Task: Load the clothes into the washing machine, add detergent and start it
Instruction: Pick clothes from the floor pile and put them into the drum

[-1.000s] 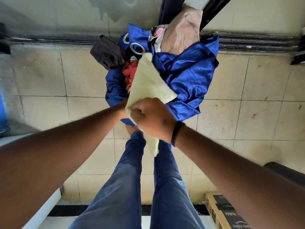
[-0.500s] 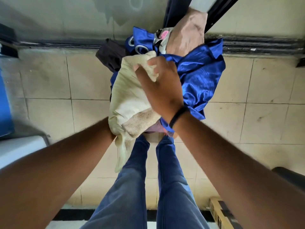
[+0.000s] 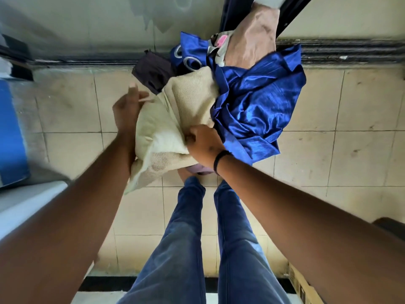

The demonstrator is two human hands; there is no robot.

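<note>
I hold a bundle of clothes above the tiled floor. A cream towel point(image 3: 173, 119) lies on its near left side, and a shiny blue curtain point(image 3: 256, 106) with metal eyelets wraps the right. A dark garment point(image 3: 153, 71) and a beige-pink cloth point(image 3: 252, 44) stick out at the far side. My left hand point(image 3: 127, 108) presses flat against the towel's left side, fingers spread. My right hand point(image 3: 203, 143), with a black band on the wrist, is closed on the towel's lower right edge. The bundle's underside is hidden.
My legs in blue jeans point(image 3: 197, 238) stand below the bundle. A white machine edge point(image 3: 26, 202) and a blue panel point(image 3: 11, 132) show at the left. A cardboard box point(image 3: 304, 286) sits at the bottom right. A dark threshold strip point(image 3: 350, 53) runs along the wall.
My right hand has slid from the top of the towel down to its lower right edge. My left hand has come out from under the bundle to its left side.
</note>
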